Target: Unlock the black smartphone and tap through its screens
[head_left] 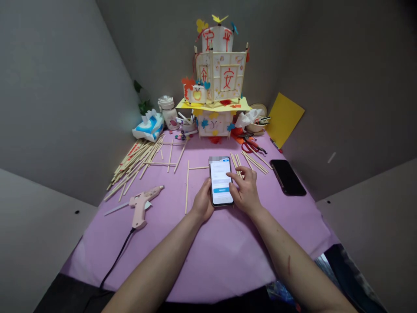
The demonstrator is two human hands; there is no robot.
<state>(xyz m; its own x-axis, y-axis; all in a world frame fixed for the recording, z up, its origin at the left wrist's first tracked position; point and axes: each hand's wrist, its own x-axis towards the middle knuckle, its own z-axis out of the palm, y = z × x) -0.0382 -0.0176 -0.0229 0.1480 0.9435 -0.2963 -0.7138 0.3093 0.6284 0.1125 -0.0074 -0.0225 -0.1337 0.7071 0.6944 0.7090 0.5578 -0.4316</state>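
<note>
Head view: a lit phone (220, 180) lies flat on the purple table cover (228, 248), near the middle of the table. The left hand (202, 203) cups the phone's lower left edge, fingers curled against its side, steadying it rather than lifting it. The right hand (246, 191) rests at the phone's right edge, loosely open, with 1 finger stretched onto the screen; it grips nothing.

Just left of the phone, 2 thin wooden sticks (187, 186) form an L shape on the cover, and more loose sticks (252, 161) lie just beyond the right hand. A larger stick pile (138, 161) spreads to the far left. A pink glue gun (142, 204) lies on its side near the left hand, its cord (115, 261) running off the front edge. A second phone (287, 176), dark, sits to the right, near the table's edge. At the back stands a paper lantern (216, 80) on stick frames, with scissors (252, 146) in front of it.

Risks, as I judge them: a sweep of the left forearm could knock the L-shaped sticks out of line; the cord hanging off the edge could be snagged and drag the glue gun; if the gun is hot, its nozzle lying close to the cover could mark it; the dark phone could be nudged off the right side
</note>
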